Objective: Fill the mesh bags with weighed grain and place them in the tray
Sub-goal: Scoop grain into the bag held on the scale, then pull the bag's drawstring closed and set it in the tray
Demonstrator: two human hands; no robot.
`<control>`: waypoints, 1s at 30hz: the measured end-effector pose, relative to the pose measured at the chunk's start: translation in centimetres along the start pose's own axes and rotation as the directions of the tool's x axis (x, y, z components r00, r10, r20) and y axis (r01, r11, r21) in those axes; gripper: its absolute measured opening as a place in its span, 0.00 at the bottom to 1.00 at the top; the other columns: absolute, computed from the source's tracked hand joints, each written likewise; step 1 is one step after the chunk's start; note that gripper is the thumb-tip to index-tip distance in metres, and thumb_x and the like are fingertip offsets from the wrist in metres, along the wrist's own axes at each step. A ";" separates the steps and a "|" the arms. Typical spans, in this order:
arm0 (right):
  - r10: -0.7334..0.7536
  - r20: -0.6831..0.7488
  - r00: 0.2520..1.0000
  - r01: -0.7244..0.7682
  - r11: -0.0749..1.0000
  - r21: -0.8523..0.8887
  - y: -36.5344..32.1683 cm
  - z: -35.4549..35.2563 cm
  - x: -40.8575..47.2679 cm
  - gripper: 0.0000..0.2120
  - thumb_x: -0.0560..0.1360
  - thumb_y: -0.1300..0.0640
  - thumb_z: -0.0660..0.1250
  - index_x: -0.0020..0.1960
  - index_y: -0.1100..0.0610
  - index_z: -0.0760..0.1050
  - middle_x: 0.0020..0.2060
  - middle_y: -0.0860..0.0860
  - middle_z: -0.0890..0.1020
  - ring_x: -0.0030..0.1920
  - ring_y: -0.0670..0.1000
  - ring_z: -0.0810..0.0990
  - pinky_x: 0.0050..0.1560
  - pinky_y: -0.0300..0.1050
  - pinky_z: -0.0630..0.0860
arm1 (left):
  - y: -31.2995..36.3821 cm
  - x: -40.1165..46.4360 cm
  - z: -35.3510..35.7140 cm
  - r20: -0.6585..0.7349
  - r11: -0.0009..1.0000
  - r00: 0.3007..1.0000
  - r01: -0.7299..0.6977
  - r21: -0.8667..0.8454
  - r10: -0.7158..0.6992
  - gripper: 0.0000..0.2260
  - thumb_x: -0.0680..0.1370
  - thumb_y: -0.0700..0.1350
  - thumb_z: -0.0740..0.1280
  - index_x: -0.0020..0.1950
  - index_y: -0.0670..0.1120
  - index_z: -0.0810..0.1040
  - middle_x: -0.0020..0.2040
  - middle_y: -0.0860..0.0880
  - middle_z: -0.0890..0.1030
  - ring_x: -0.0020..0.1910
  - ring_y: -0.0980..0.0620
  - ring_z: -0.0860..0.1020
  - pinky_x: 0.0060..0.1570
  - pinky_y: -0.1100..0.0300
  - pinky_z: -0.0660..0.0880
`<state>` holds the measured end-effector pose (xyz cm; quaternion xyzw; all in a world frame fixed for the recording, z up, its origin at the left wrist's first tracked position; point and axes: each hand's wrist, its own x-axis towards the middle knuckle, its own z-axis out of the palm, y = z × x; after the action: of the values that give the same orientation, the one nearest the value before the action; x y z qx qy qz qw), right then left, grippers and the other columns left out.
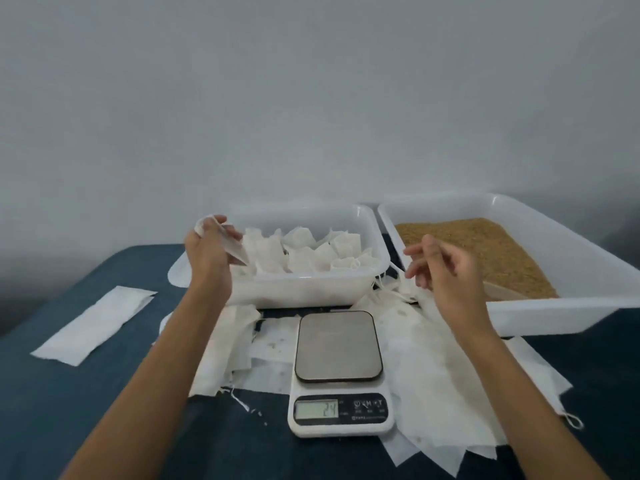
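Your left hand [207, 252] sits left of centre, its fingers [230, 232] pinching a white mesh bag [232, 249] above the left edge of the white tray [304, 289], where more bags [311, 252] stand packed together. Your right hand [446, 268] hovers right of centre, fingers [417, 251] loosely spread and holding nothing, in front of the larger tray of brown grain [478, 251] at the right. Below, in the middle of the frame, the scale [339, 372] rests on the dark blue counter [69, 393] with a bare platform, among flat empty bags [433, 375]. A folded white cloth [93, 323] lies at the left.
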<state>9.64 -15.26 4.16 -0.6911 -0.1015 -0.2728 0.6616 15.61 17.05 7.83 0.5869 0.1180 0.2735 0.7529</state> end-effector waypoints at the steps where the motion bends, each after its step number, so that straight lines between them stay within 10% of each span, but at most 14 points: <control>1: 0.009 -0.008 1.000 -0.009 0.999 0.031 0.1 -0.2 0.1 0.18 0.84 0.49 0.60 0.46 0.57 0.82 0.30 0.55 0.82 0.27 0.48 0.73 0.32 0.37 0.72 | 0.0 1.6 -0.7 -0.050 0.997 0.998 0.031 0.074 -0.027 0.12 0.86 0.40 0.56 0.47 0.47 0.77 0.32 0.51 0.79 0.32 0.54 0.79 0.31 0.60 0.76; 9: 0.057 0.009 0.998 -0.057 0.994 0.097 0.1 -0.4 0.2 0.18 0.84 0.48 0.60 0.47 0.58 0.82 0.31 0.57 0.82 0.28 0.48 0.72 0.32 0.35 0.70 | -1.8 4.3 -1.8 0.154 0.721 0.979 -0.013 0.693 -0.130 0.12 0.79 0.31 0.62 0.59 0.39 0.80 0.47 0.42 0.84 0.44 0.47 0.79 0.43 0.56 0.73; 12: 0.124 0.021 0.992 -0.126 0.970 0.210 -0.2 -0.8 0.3 0.19 0.84 0.46 0.60 0.47 0.58 0.82 0.31 0.55 0.81 0.27 0.48 0.71 0.32 0.39 0.68 | -1.7 1.8 -0.7 0.210 0.489 0.971 -0.238 0.839 0.112 0.11 0.80 0.36 0.67 0.63 0.40 0.79 0.58 0.40 0.82 0.55 0.43 0.79 0.52 0.53 0.73; 16: 0.229 0.023 0.973 -0.218 0.884 0.413 -0.5 -1.5 0.9 0.20 0.84 0.48 0.59 0.50 0.63 0.80 0.29 0.53 0.79 0.27 0.49 0.69 0.34 0.45 0.67 | -2.3 -5.9 2.5 0.502 0.383 0.724 -0.682 0.623 0.474 0.08 0.79 0.35 0.72 0.57 0.41 0.80 0.52 0.46 0.81 0.51 0.46 0.77 0.56 0.47 0.74; 21: 0.263 0.036 0.964 -0.244 0.824 0.511 -0.8 -1.6 0.7 0.19 0.85 0.50 0.58 0.50 0.63 0.80 0.29 0.53 0.78 0.28 0.50 0.67 0.34 0.42 0.69 | -5.4 -15.8 7.4 0.909 0.471 0.395 -0.832 0.293 0.133 0.05 0.80 0.42 0.73 0.55 0.44 0.85 0.48 0.52 0.81 0.46 0.51 0.77 0.51 0.52 0.76; 26: 0.266 0.044 0.963 -0.245 0.796 0.553 -1.1 -1.8 0.7 0.19 0.85 0.51 0.57 0.51 0.65 0.78 0.28 0.52 0.78 0.29 0.50 0.66 0.37 0.45 0.69 | -7.5 -18.8 9.9 0.950 0.330 0.313 -0.896 0.298 -0.006 0.20 0.82 0.50 0.71 0.73 0.47 0.77 0.68 0.47 0.78 0.66 0.46 0.75 0.66 0.50 0.71; 30: 0.289 0.052 0.956 -0.267 0.778 0.569 -1.2 -1.9 0.8 0.20 0.85 0.51 0.57 0.54 0.68 0.77 0.29 0.52 0.78 0.29 0.50 0.66 0.36 0.45 0.68 | -7.1 -20.3 9.2 0.949 0.288 0.216 -0.946 0.145 0.231 0.13 0.79 0.45 0.75 0.62 0.41 0.83 0.56 0.43 0.81 0.52 0.42 0.79 0.52 0.48 0.75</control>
<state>9.29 -17.16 5.57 -0.4636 -0.0626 -0.1424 0.8723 5.39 -2.82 0.82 0.8685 -0.4046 0.2058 0.1988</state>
